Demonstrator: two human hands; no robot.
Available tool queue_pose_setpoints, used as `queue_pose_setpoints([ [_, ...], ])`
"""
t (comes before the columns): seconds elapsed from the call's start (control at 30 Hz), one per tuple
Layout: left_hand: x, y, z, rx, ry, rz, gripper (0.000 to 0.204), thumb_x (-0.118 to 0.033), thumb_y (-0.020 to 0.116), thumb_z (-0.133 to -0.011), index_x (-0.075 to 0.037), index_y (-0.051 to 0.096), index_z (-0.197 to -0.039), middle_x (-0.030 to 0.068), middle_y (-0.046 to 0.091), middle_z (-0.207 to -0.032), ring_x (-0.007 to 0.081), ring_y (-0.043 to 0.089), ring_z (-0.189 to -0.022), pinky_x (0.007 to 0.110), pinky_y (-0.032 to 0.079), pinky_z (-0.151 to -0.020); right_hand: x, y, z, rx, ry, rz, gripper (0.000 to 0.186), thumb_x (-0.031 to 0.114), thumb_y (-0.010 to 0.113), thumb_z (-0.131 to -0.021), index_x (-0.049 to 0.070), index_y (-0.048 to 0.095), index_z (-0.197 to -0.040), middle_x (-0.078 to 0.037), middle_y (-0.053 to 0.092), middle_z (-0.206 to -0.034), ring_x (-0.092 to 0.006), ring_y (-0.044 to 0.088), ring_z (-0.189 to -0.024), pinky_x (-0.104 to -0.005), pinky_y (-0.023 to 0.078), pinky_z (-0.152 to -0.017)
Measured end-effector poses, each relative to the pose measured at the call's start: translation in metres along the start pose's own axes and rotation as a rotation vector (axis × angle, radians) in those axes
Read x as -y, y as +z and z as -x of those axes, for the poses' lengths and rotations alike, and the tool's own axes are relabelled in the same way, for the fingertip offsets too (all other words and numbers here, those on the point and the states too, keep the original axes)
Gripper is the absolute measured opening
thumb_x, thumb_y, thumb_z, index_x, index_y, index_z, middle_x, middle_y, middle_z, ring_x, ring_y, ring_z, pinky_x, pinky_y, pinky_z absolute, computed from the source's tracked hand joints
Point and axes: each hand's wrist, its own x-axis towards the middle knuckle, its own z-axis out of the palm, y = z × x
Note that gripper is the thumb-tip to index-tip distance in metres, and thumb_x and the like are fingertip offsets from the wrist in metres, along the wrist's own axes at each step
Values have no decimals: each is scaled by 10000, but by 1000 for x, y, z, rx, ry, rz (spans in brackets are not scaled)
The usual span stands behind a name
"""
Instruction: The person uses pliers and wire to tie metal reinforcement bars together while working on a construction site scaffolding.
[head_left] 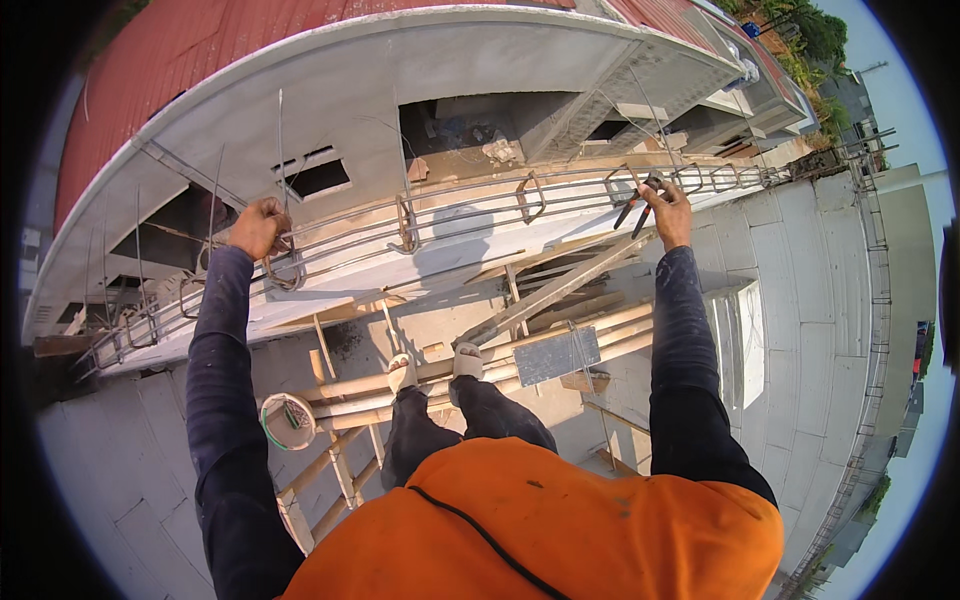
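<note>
A long rebar cage [460, 213] of thin steel bars and bent stirrups runs along the top of the wall in front of me. At the left, my left hand [260, 228] is closed at the top of a steel stirrup [284, 273], beside an upright rod; its fingertips are partly hidden. My right hand [668, 210] reaches to the right part of the cage and is closed around pincers [627, 211] with dark and orange-red handles. The handles point down and left, just over the bars.
Under my feet lie bamboo poles [370, 387] forming a scaffold, with a grey board [557, 356] on them. A round bucket [288, 421] hangs at the left. A wooden plank [560, 292] slants up to the wall. Upright rods [281, 140] rise beyond the cage, before a grey building [330, 90].
</note>
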Motion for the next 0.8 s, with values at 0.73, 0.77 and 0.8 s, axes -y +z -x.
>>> queue_pose_setpoints([
  [0.73,-17,9,5,-141,79,-120,163,-230,730,-783,-68,717,-788,99,731,-782,222,669,-731,359,540,-743,184,-66,35,-119,-288,-582,463,457,543,-1094,22,593,-1247,-114,737,-869,-70,533,-531,-225,398,-461],
  [0.77,-8,5,12,-134,66,-116,167,-234,733,-788,-68,715,-792,96,732,-782,220,673,-736,360,541,-745,190,-39,74,148,-250,-650,453,451,542,-1099,25,597,-1243,-105,725,-842,-40,500,-495,-196,364,-425],
  [0.8,-7,3,13,-116,80,-106,171,-239,736,-793,-69,714,-797,92,732,-783,218,677,-741,362,542,-747,199,-14,120,324,-105,-771,427,427,531,-1107,23,598,-1228,-97,699,-797,-43,461,-415,-193,350,-355],
])
